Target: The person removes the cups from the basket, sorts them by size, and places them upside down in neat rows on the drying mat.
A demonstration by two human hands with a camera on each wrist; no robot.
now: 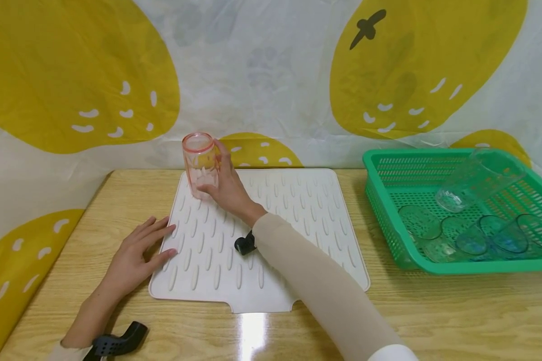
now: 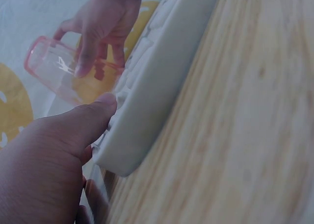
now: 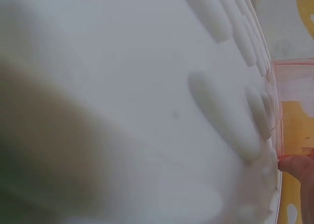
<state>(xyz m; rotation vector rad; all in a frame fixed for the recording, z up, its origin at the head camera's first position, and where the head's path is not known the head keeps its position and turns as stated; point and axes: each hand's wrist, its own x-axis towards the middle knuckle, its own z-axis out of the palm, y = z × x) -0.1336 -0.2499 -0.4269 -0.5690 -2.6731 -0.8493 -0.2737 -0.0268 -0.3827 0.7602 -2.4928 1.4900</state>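
Note:
My right hand (image 1: 230,188) grips a pink-tinted clear glass (image 1: 195,168) from its right side, thumb on the near face. The glass stands upright with its rim up, at the back left corner of a white ridged drying mat (image 1: 271,291). In the left wrist view, the glass (image 2: 54,69) shows beyond the mat's edge with the right hand's fingers round it. My left hand (image 1: 133,255) lies at the mat's left edge, fingers extended and tips over the border. Only part of the glass (image 3: 294,82) appears in the right wrist view, beside a fingertip.
A green plastic basket (image 1: 390,245) stands at the right of the wooden table (image 1: 433,311). Inside are a tall clear glass (image 1: 474,180) and several smaller glasses, some bluish. Behind the table hangs a white cloth (image 1: 257,65) with a yellow print.

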